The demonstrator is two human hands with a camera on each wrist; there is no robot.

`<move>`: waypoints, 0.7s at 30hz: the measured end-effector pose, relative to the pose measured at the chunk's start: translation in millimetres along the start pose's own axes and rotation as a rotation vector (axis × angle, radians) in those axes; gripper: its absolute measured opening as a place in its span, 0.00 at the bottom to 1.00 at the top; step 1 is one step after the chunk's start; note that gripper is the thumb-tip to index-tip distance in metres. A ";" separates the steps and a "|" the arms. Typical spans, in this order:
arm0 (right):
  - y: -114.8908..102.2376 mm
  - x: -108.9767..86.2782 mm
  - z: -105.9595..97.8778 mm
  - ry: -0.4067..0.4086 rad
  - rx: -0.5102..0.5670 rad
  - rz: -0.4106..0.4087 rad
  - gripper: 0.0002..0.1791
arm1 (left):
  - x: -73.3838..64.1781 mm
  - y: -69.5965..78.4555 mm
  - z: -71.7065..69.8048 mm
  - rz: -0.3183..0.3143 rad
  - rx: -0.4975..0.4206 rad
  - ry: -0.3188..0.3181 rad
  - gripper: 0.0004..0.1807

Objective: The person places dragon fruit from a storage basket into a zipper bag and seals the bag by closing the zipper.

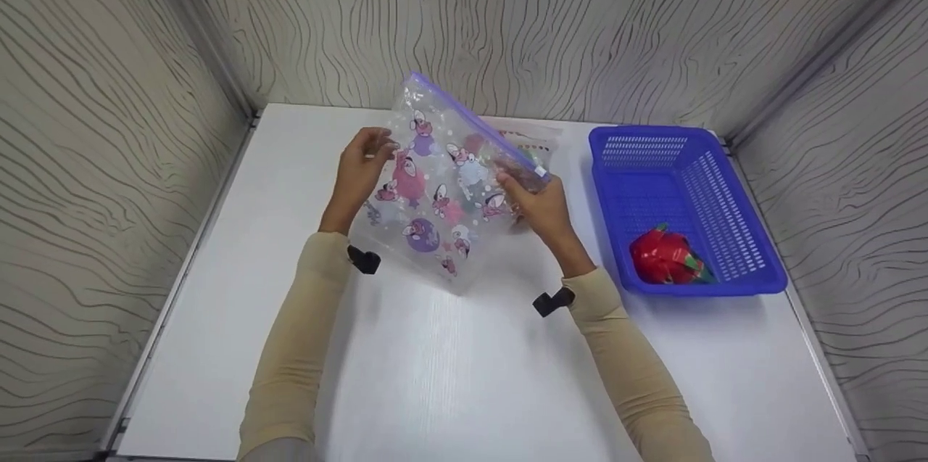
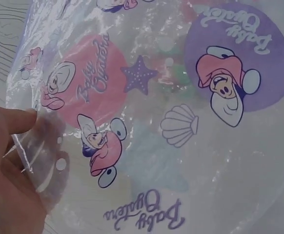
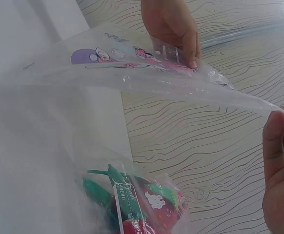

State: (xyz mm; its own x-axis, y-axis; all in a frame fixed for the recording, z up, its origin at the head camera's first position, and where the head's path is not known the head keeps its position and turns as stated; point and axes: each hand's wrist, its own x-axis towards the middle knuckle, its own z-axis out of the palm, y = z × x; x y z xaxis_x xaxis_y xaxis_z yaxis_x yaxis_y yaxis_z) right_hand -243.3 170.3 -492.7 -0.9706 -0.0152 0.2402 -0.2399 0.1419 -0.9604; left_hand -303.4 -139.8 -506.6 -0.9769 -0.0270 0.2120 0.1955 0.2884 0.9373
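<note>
A clear zip bag point(image 1: 438, 190) with pink and purple cartoon prints and a purple zip strip point(image 1: 471, 117) is held up, tilted, over the white table. My left hand point(image 1: 362, 165) pinches its left side; in the left wrist view that hand point(image 2: 10, 165) has the plastic edge between thumb and fingers. At the upper right, my right hand point(image 1: 540, 204) grips the bag just below the zip strip's end, close to the white slider point(image 1: 541, 171). The right wrist view shows the bag point(image 3: 132, 73) stretched between both hands.
Behind the bag, a clear packet point(image 3: 147, 200) with red and green contents lies on the table point(image 1: 435, 375), partly hidden in the head view. On the right stands a blue plastic basket point(image 1: 761, 259) holding a red bundle point(image 1: 663, 257) with green parts. Wood-patterned panels point(image 1: 464, 27) enclose the table.
</note>
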 end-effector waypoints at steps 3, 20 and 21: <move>2.0 -0.2 1.9 0.015 -0.006 -0.043 0.17 | 1.9 4.5 6.3 0.048 0.079 0.025 0.23; 7.2 -7.1 20.1 0.053 0.004 -0.182 0.19 | -14.6 77.0 68.5 -0.042 -0.111 -0.073 0.12; 7.3 -7.2 20.8 0.046 0.001 -0.195 0.19 | -15.8 81.1 71.7 -0.054 -0.131 -0.082 0.13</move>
State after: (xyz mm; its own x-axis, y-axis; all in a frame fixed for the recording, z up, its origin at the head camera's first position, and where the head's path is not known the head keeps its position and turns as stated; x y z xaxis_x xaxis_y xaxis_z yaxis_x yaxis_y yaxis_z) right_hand -238.4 150.8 -504.4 -0.9036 0.0033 0.4283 -0.4237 0.1393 -0.8950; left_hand -278.3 -47.3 -453.8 -0.9891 0.0410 0.1416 0.1464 0.1612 0.9760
